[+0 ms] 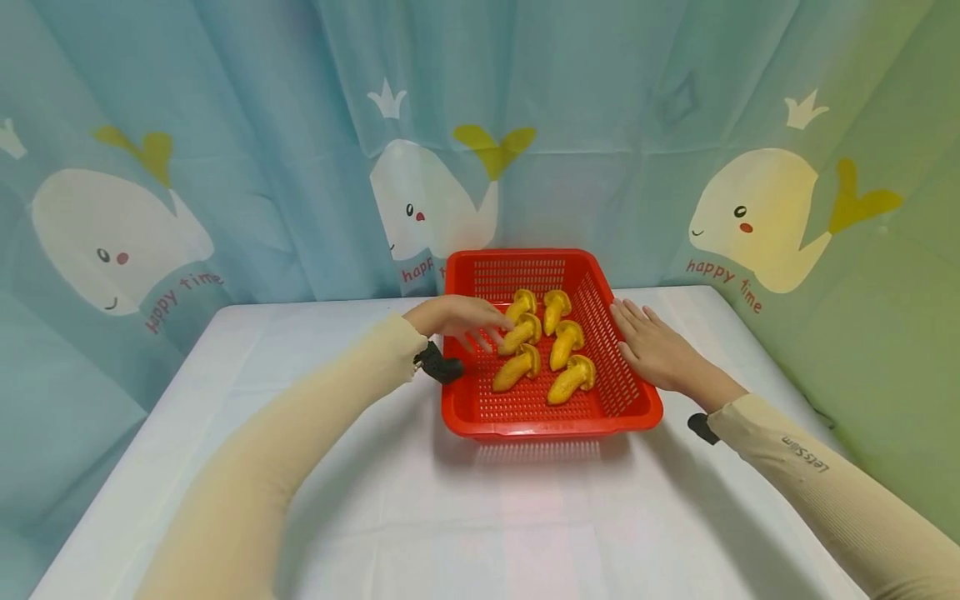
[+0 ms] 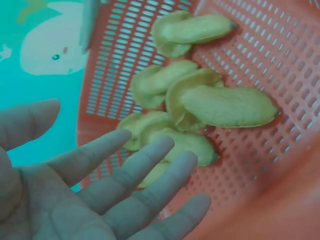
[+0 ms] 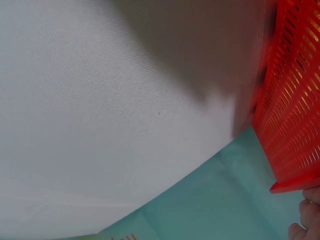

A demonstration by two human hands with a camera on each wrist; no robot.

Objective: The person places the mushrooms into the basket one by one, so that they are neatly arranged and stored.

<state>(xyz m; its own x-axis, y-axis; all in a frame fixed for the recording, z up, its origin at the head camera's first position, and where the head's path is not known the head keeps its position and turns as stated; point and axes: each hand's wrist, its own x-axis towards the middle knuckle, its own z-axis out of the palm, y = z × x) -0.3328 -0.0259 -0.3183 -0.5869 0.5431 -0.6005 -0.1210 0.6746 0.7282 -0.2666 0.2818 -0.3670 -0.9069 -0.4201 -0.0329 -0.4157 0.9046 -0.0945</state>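
A red plastic basket (image 1: 547,428) with slotted walls stands on the table. Several yellow mushrooms (image 1: 572,380) with thick stems lie in it in two rough rows. Over the basket's left side hovers my left hand (image 1: 467,318), its fingers spread near the left row. The left wrist view has this hand (image 2: 115,195) palm up, holding nothing, with mushrooms (image 2: 227,106) just past the fingertips. My right hand (image 1: 658,348) lies with straight fingers along the basket's right rim. Only some fingers of the right hand (image 3: 311,215) appear in the right wrist view, by the rim.
A white cloth covers the table (image 1: 465,533). Behind the basket hangs a blue-green curtain (image 1: 600,100) printed with whales, close to the table's back edge. Black wrist straps (image 1: 438,363) sit on both forearms.
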